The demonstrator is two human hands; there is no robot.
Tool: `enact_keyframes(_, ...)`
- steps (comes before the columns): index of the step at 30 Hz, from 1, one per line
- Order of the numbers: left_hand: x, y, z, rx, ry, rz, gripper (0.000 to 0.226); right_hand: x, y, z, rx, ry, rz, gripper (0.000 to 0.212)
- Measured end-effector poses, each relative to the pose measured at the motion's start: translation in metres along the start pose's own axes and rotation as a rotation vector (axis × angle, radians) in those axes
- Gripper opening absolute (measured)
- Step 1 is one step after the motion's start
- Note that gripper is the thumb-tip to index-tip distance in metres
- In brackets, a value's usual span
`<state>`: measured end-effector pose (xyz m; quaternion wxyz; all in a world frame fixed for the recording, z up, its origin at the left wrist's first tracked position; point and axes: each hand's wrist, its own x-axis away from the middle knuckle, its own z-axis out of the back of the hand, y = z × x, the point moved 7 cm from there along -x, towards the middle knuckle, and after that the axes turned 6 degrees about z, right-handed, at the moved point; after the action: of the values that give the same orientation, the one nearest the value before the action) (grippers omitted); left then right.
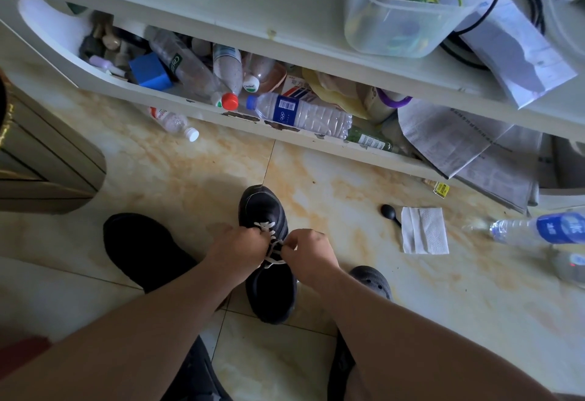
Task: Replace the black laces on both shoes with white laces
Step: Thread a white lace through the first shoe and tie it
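A black shoe [267, 207] stands on the tiled floor, toe pointing away from me. A white lace [272, 244] crosses its eyelets. My left hand [237, 250] pinches the lace on the shoe's left side. My right hand [308, 255] pinches the lace on the right side, fingers curled. A second black shoe [142, 248] lies to the left, partly under my left forearm; its laces are hidden. No black lace shows.
A low white shelf [177, 100] full of plastic bottles runs across the far side. Loose bottles [544, 229], a folded tissue [424, 229], a small black spoon [389, 212] and newspapers [468, 144] lie right. A grey clog [370, 278] sits under my right arm. A cabinet [38, 163] stands left.
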<state>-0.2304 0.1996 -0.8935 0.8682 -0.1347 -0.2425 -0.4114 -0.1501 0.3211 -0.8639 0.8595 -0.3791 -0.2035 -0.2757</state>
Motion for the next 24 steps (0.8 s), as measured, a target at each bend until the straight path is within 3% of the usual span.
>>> enact_keyframes(2, 0.000, 0.004, 0.002, 0.041, -0.005, 0.005, 0.011, -0.003, -0.006, -0.004, 0.055, -0.032, 0.037, 0.016)
enact_keyframes(6, 0.004, -0.007, 0.011, 0.579, 0.039, 0.116, 0.012, -0.008, -0.012, -0.013, 0.158, -0.080, 0.077, 0.019)
enact_keyframes(10, 0.010, -0.036, -0.003, 1.276, 0.004, 0.465, 0.020, -0.013, 0.008, 0.008, -0.144, 0.053, -0.136, 0.016)
enact_keyframes(12, 0.014, -0.030, -0.003, 1.487, -0.050, 0.522, 0.020, -0.013, 0.015, 0.013, -0.244, 0.067, -0.205, 0.016)
enact_keyframes(16, 0.010, -0.024, 0.003, 1.196, -0.089, 0.329, 0.011, -0.010, 0.025, 0.003, -0.349, 0.003, -0.246, 0.013)
enact_keyframes(20, 0.004, -0.015, 0.021, 0.741, 0.027, 0.077, 0.010, -0.013, 0.025, 0.000, -0.354, -0.006, -0.239, 0.013)
enact_keyframes(24, -0.003, -0.015, 0.011, 0.549, 0.046, 0.154, 0.007, -0.012, 0.020, 0.005, -0.276, -0.008, -0.214, 0.015)
